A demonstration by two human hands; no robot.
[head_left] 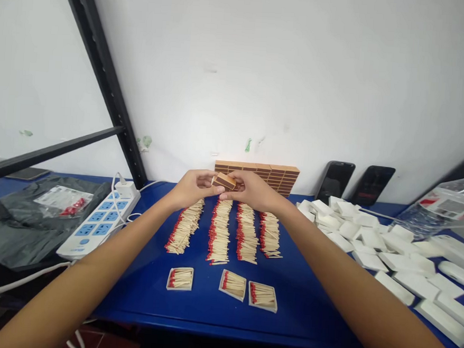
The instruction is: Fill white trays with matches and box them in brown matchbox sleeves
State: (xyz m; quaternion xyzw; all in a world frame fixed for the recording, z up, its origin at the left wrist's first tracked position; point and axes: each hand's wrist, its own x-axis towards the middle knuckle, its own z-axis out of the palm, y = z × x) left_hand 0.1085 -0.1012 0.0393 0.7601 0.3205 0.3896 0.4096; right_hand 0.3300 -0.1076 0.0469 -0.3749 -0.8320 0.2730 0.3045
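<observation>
Both arms reach out over the blue table [298, 300]. My left hand [193, 186] and my right hand [252, 190] pinch one small brown matchbox [224, 181] between their fingertips, held in the air in front of a stacked wall of brown matchboxes [273, 176]. Below the hands lie several rows of red-tipped matches [220, 231]. Nearer to me sit three open white trays filled with matches [232, 285].
Several white box sleeves [373, 247] are heaped on the right, with a clear plastic bag [444, 210] beyond them. Two dark phones [354, 182] lean on the wall. A white-and-blue power strip [99, 220], a grey bag [22, 217] and a black shelf frame [104, 75] are on the left.
</observation>
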